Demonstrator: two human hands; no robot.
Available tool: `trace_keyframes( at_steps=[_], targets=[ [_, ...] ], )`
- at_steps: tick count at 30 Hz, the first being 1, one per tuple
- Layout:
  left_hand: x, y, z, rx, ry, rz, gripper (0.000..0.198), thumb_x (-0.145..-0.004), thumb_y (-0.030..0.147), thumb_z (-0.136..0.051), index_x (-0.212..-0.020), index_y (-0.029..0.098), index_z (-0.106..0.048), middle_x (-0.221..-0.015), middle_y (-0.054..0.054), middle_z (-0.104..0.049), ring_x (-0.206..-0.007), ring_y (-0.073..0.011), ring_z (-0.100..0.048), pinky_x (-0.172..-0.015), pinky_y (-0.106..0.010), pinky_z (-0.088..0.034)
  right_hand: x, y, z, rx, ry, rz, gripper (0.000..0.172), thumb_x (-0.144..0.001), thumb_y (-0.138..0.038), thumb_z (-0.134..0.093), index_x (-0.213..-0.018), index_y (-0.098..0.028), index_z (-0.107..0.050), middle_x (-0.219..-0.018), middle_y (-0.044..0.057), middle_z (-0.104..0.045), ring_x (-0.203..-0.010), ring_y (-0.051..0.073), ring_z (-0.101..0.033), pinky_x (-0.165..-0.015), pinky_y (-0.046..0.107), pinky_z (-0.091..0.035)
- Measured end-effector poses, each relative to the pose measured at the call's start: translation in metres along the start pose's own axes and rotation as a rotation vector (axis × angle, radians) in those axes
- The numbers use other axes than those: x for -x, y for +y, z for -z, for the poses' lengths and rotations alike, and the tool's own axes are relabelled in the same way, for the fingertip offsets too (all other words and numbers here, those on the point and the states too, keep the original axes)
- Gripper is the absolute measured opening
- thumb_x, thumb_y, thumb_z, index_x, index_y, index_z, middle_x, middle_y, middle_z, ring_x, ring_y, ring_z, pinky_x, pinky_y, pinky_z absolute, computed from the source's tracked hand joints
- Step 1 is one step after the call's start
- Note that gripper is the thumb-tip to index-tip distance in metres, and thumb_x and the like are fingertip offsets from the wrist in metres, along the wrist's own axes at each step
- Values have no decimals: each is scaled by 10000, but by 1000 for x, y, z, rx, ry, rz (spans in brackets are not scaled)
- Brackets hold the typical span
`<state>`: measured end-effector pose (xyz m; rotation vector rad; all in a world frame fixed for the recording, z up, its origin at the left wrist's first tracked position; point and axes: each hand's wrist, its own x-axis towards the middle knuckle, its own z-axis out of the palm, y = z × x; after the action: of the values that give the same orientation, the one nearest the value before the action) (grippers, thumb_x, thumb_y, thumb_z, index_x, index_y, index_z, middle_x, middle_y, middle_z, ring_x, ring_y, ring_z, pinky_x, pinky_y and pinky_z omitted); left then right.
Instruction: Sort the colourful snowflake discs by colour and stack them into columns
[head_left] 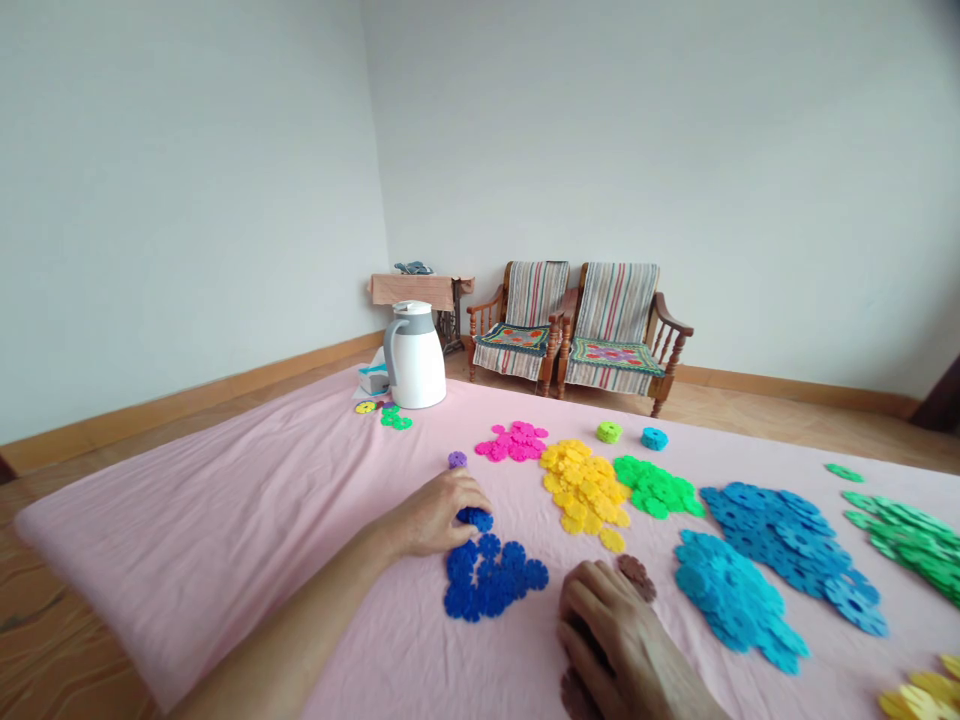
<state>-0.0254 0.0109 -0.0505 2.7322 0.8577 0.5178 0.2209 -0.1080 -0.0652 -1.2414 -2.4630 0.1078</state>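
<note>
- The left hand [431,515] reaches in from the lower left, arm [315,600] low and angled across the sheet, its fingers [469,490] curved down and close together over a small clump of dark blue discs [474,518]; whether they grip it, I cannot tell.
- The right hand [619,640] sits lower and nearer the camera, fingers [581,600] bunched and bent downward, with brown discs [576,697] partly hidden under it. Whether it holds them, I cannot tell.
- A lone brown disc [636,577] lies just beside the right fingertips.
- A dark blue pile [491,580] lies between the hands, just below the left hand.
- A pink sheet [195,560] bears the sorted piles: magenta [514,441], yellow [583,490], green [656,487], mid-blue [780,550], cyan [731,597].
- A purple disc [457,460] lies just past the left fingertips.
- A white jug [414,357] stands at the sheet's far end, beside a tissue box [373,380].
- Beyond it, on a wooden floor [750,392], are a small draped table [412,290] and two striped wooden armchairs [562,325] against a white wall [750,150].
</note>
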Motion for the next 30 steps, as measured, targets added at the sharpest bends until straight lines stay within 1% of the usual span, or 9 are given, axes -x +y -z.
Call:
trace_keyframes(
  at_steps=[4,7,10,12,15,20,25,30],
  targets=[
    [-1,-2,-1,19,31,30,276,-679,106,-595,-933,194,-657,-916,-28,-675,-862,-176,-568,-876,-319,-384,1,1,-1,-37,62,-6,138,-828,-153,-469,-700,-199,-492,-785,33,-562,-728,165,-509,-653,295,-391],
    [-1,-4,1,42,100,87,267,-687,127,-606,-940,197,-653,-926,-24,-674,-874,-177,-552,-864,-320,-400,1,0,-1,-53,89,1,144,-834,-147,-462,-704,-202,-493,-773,27,-561,-712,157,-507,-646,287,-388],
    [1,-6,4,83,162,165,260,-692,134,-611,-941,195,-657,-916,-26,-664,-855,-167,-539,-825,-299,-425,1,-1,0,-33,85,11,142,-831,-147,-462,-705,-202,-499,-769,28,-563,-710,161,-506,-639,288,-384],
    [2,-9,5,114,172,203,264,-685,130,-614,-938,187,-660,-890,-26,-648,-829,-153,-543,-789,-275,-439,0,-1,1,-24,67,12,140,-827,-145,-463,-705,-201,-504,-768,32,-562,-713,166,-506,-636,291,-383],
    [5,-14,6,154,152,230,284,-673,127,-617,-949,182,-659,-896,-21,-628,-815,-135,-553,-755,-250,-447,0,-1,1,-31,33,-18,129,-826,-141,-461,-717,-193,-508,-790,43,-560,-729,174,-508,-650,301,-393],
    [9,-24,3,215,103,235,305,-654,103,-621,-949,169,-660,-905,-18,-623,-799,-125,-567,-750,-241,-453,1,0,1,-58,-30,-56,133,-841,-137,-439,-731,-182,-499,-820,52,-555,-765,184,-505,-695,331,-404],
    [12,-31,-2,249,77,233,317,-663,108,-621,-975,157,-641,-873,-11,-629,-777,-122,-567,-742,-237,-454,1,-1,1,-72,-30,-77,151,-860,-137,-413,-737,-180,-490,-835,55,-550,-768,183,-500,-709,341,-403],
    [13,-28,6,182,52,211,413,-645,133,-662,-1054,179,-621,-917,-22,-577,-765,-123,-549,-659,-209,-444,1,-1,-1,-82,-12,-69,156,-861,-146,-420,-725,-184,-485,-824,49,-549,-767,182,-503,-707,335,-401]
  ],
)
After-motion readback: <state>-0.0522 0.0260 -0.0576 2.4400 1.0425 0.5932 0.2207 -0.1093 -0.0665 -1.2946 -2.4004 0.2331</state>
